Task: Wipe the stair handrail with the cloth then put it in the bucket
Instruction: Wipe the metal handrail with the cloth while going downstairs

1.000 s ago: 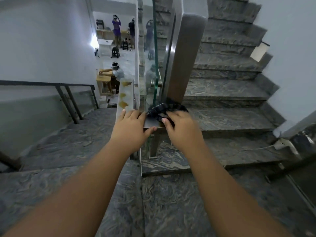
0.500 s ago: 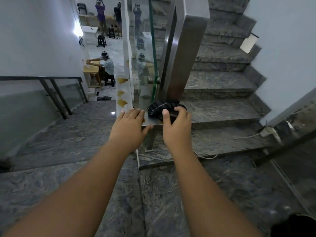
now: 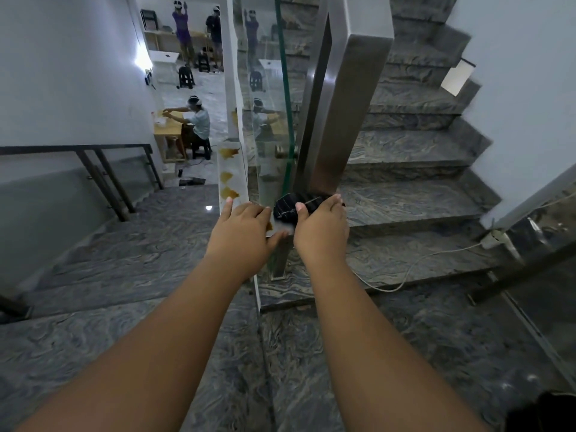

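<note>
Right hand: grasps the cloth, fingers curled over its top and thumb against its near side.
Left hand: released, fingers straight and flat on the near end of the handrail, just beside the right hand.
Bucket: I cannot tell; a dark shape at the lower right edge of the view may be it.
Cloth: dark, bunched into a wad on the handrail's flat top at the corner where it turns, touching the foot of the steel post.
Handling: it looks soft, light and limp, so it should fold to the rail's edges and not slip; loose ends may trail when it is lifted.
Where to hold: across the middle of the wad, palm on top to press.
Handrail: a pale flat strip running down and away from the left hand.
Stains: brown patches along that strip, not yet wiped.
Post: brushed steel, upright, beside the glass panel.
</note>
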